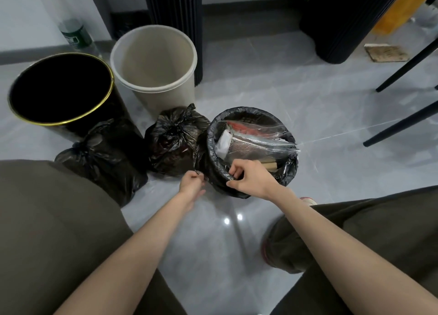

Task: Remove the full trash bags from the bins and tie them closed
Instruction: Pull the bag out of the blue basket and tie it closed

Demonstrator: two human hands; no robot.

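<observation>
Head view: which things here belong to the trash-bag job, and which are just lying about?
Job: full bag, gripped by left hand and right hand; tied bag; second tied bag; black bin; beige bin.
Lying about: green bottle; chair legs; cardboard scrap.

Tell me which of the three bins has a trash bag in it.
The small bin on the right: a black bag lines its rim and holds trash. The gold-rimmed black bin and the beige bin show bare rims.

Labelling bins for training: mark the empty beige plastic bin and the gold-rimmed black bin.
Empty beige plastic bin [166,100]: head view, outer front wall.
Gold-rimmed black bin [61,87]: head view, dark bare interior.
</observation>
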